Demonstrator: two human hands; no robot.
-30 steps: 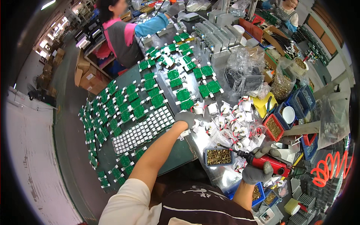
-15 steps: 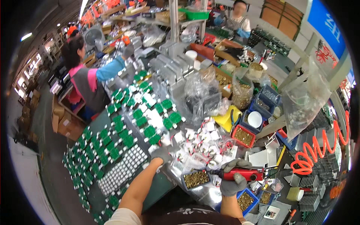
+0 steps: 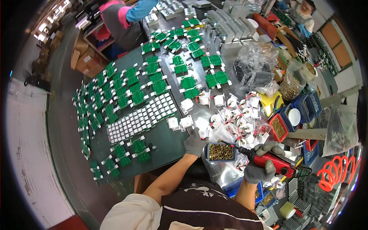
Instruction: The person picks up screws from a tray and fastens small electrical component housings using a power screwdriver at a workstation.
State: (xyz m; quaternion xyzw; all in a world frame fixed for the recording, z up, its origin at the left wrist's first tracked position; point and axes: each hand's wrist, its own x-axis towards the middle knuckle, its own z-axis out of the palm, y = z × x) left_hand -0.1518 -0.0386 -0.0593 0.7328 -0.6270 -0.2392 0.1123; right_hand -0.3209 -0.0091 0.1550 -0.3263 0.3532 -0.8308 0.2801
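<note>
My right hand (image 3: 264,163), in a grey glove, is closed around a red power screwdriver (image 3: 276,165). Its black nose points left, and the bit tip is over a small blue-grey tray of brass screws (image 3: 221,152). My left hand (image 3: 194,145), also gloved, is beside that tray's left edge with its fingers drawn together. Its fingertips are close to white blocks (image 3: 186,122) on the bench; what they hold, if anything, is hidden. Several white parts with red wires (image 3: 241,119) lie beyond the tray, some on clear plastic bags.
Green circuit boards (image 3: 156,83) and a grid of small white blocks (image 3: 142,117) cover the left bench. A red bin of screws (image 3: 278,128) and blue bins (image 3: 304,109) stand at right, near a coiled red hose (image 3: 337,172). A co-worker (image 3: 122,17) stands at the far left.
My view has turned down, showing more of the near bench. My left hand is closer to the screw tray. The screwdriver's bit has come over the tray, still in my right hand.
</note>
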